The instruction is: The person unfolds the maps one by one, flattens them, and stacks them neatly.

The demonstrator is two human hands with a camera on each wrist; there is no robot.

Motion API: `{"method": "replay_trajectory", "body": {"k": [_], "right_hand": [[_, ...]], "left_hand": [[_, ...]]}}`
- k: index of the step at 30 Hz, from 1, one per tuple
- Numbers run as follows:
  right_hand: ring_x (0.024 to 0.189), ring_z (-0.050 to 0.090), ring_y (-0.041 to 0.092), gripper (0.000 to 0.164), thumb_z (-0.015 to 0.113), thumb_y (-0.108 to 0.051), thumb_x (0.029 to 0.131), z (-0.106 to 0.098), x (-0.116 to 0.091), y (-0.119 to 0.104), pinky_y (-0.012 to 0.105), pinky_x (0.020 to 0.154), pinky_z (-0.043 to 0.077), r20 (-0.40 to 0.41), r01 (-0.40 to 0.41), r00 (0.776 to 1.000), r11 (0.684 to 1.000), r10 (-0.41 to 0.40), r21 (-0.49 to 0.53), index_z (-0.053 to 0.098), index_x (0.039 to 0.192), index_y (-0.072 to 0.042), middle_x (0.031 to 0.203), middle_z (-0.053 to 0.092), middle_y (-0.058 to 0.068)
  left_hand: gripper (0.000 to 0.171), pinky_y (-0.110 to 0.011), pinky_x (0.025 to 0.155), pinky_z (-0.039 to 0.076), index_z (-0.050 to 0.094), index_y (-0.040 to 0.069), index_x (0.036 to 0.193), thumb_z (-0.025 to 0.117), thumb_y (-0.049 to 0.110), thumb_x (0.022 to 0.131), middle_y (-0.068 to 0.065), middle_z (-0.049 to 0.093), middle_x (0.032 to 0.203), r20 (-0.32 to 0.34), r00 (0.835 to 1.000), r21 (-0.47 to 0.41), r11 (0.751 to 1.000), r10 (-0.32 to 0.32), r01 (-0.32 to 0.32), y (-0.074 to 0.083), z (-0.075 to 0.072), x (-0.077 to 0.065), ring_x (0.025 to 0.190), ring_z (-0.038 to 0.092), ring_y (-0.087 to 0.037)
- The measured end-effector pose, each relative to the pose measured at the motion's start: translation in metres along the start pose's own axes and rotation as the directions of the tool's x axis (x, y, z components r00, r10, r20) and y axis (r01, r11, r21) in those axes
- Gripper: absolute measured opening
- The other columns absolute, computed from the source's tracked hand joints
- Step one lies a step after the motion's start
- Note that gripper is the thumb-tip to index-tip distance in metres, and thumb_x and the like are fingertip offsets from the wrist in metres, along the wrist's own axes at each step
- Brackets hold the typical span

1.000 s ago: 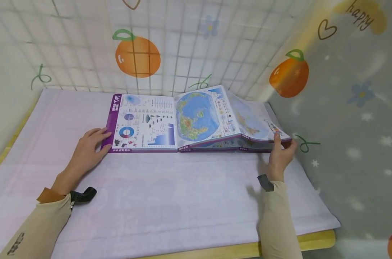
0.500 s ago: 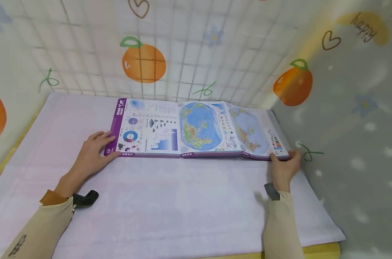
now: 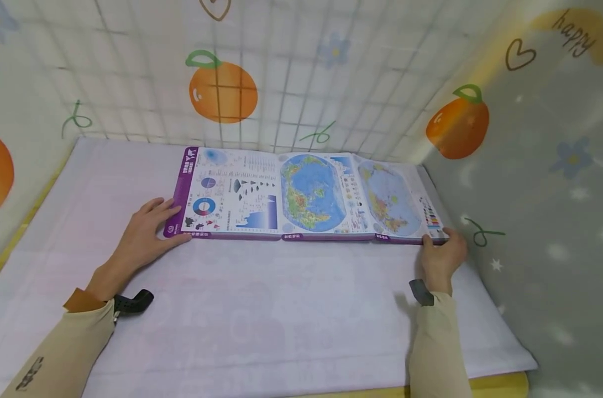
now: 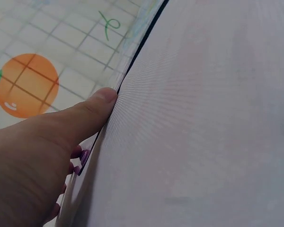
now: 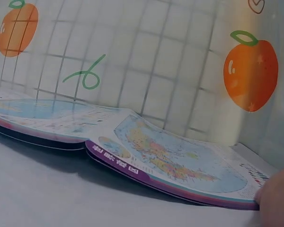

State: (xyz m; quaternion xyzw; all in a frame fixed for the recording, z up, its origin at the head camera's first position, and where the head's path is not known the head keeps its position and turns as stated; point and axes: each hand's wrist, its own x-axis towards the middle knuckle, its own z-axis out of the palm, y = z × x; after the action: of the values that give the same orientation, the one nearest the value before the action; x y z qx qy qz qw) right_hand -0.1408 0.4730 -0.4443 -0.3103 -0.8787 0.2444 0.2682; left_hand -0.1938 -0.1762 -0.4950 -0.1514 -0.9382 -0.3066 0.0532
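A folding world map [image 3: 313,193] lies spread across the table in three visible panels, with charts on the left one and world maps on the other two. My left hand [image 3: 144,232] rests at its left end, fingers extended along the purple border and thumb by the near corner. In the left wrist view the left thumb [image 4: 102,97] reaches along the map's edge. At the opposite end, my right hand [image 3: 442,257] pinches the near right corner between thumb and fingers. The right wrist view shows the map [image 5: 170,158] bent slightly at a fold, with its purple edge facing me.
A pale cloth [image 3: 281,315] covers the table, whose yellow edge [image 3: 500,384] shows at the front right. Behind the map stands a wire grid [image 3: 301,72] under a sheet printed with oranges. A grey curtain [image 3: 545,237] hangs close along the right side.
The right hand has lowered the lifted right panels onto the rest of the map, so they lie nearly flat. The left hand has stayed at the left end.
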Motion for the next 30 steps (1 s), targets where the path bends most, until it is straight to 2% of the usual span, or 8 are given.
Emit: {"method": "replay_trajectory", "body": {"k": [8, 17, 21, 25, 28, 30], "right_hand": [[0.128, 0.042, 0.047, 0.045, 0.07, -0.012, 0.088, 0.003, -0.005, -0.001, 0.052, 0.112, 0.028, -0.044, 0.036, 0.998, 0.999, -0.035, 0.027, 0.058, 0.128, 0.003, 0.129, 0.053, 0.032], [0.131, 0.04, 0.043, 0.046, 0.068, -0.017, 0.091, 0.008, -0.003, -0.003, 0.051, 0.113, 0.026, -0.031, 0.017, 0.999, 0.999, -0.016, 0.033, 0.057, 0.132, 0.0, 0.132, 0.052, 0.029], [0.131, 0.04, 0.042, 0.046, 0.068, -0.017, 0.09, 0.01, -0.005, -0.002, 0.05, 0.113, 0.027, -0.038, 0.014, 0.999, 0.999, -0.013, 0.044, 0.057, 0.131, 0.0, 0.134, 0.05, 0.028], [0.133, 0.039, 0.039, 0.051, 0.066, -0.02, 0.089, 0.01, -0.007, -0.003, 0.047, 0.115, 0.027, -0.046, -0.021, 0.999, 0.998, 0.024, 0.058, 0.055, 0.136, -0.003, 0.138, 0.049, 0.025], [0.136, 0.037, 0.034, 0.056, 0.063, -0.023, 0.089, 0.009, -0.008, -0.005, 0.044, 0.117, 0.025, -0.074, -0.044, 0.996, 0.996, 0.05, 0.079, 0.049, 0.14, -0.006, 0.142, 0.048, 0.02], [0.136, 0.037, 0.032, 0.056, 0.063, -0.024, 0.089, 0.008, -0.008, -0.008, 0.043, 0.117, 0.025, -0.109, -0.024, 0.993, 0.995, 0.035, 0.099, 0.048, 0.141, -0.007, 0.142, 0.049, 0.017]], "left_hand": [[0.08, -0.067, 0.113, 0.025, 0.053, 0.011, 0.143, 0.078, 0.052, 0.079, -0.012, 0.039, 0.157, 0.013, 1.0, 0.007, 1.0, 0.0, -0.001, -0.001, -0.003, -0.004, 0.148, 0.023, -0.036], [0.078, -0.066, 0.113, 0.025, 0.055, 0.009, 0.141, 0.078, 0.052, 0.079, -0.013, 0.041, 0.155, -0.012, 0.999, 0.017, 0.999, 0.032, -0.032, -0.006, -0.006, -0.002, 0.146, 0.026, -0.037], [0.078, -0.066, 0.113, 0.025, 0.056, 0.008, 0.14, 0.08, 0.05, 0.078, -0.014, 0.043, 0.154, -0.021, 0.999, 0.014, 0.999, 0.047, -0.047, -0.009, -0.004, -0.002, 0.145, 0.028, -0.038], [0.079, -0.067, 0.113, 0.025, 0.056, 0.009, 0.14, 0.08, 0.051, 0.077, -0.015, 0.043, 0.154, -0.018, 0.999, 0.018, 0.999, 0.051, -0.05, -0.011, 0.001, -0.003, 0.145, 0.028, -0.038], [0.08, -0.066, 0.113, 0.025, 0.056, 0.011, 0.14, 0.08, 0.051, 0.076, -0.014, 0.043, 0.154, -0.024, 0.998, 0.02, 0.998, 0.056, -0.056, -0.012, 0.004, 0.0, 0.145, 0.028, -0.038], [0.081, -0.065, 0.114, 0.024, 0.054, 0.012, 0.142, 0.079, 0.053, 0.077, -0.012, 0.042, 0.155, -0.022, 0.998, 0.02, 0.998, 0.064, -0.063, -0.011, 0.007, 0.003, 0.146, 0.027, -0.036]]}}
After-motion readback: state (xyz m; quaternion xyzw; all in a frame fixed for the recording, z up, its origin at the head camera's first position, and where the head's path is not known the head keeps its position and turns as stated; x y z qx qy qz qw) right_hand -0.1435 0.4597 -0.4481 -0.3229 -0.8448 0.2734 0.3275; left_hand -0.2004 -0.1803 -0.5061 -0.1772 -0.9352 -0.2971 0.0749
